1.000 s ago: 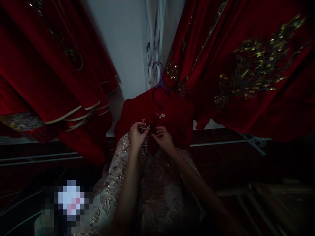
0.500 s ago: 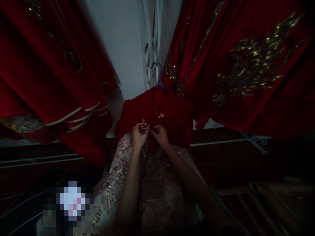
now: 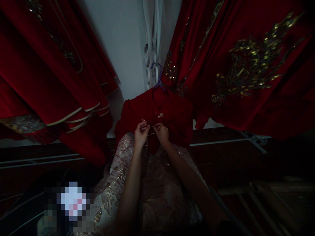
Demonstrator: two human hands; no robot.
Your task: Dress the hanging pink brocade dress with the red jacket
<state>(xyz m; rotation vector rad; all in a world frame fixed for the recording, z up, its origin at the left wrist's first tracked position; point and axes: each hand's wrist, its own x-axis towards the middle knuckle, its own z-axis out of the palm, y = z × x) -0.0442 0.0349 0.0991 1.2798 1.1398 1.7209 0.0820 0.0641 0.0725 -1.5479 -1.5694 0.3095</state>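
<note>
A red jacket [image 3: 179,114] hangs on a purple hanger [image 3: 159,82] in front of me. A pale flower-shaped fastener [image 3: 160,115] sits below its collar, and a small flower ornament [image 3: 143,120] shows beside my left fingertips. My left hand [image 3: 141,135] is closed in a pinch at the jacket's front, on a beaded ornament that the fingers mostly hide. Close by on the right, my right hand [image 3: 162,135] also pinches at the front; what lies between its fingertips is too small and dark to make out. Patterned, shiny fabric [image 3: 123,154] lies beneath my forearms.
Red garments [image 3: 61,72] with pale edging hang on the left. On the right hangs red cloth [image 3: 201,78] with a gold sequin design [image 3: 256,62]. White curled metalwork [image 3: 154,39] stands behind the hanger. A blurred wooden frame [image 3: 265,196] is at lower right.
My left hand has shifted slightly right and its fingers have turned, so less of the beaded ornament shows. My right fingertips have moved slightly up and right.
</note>
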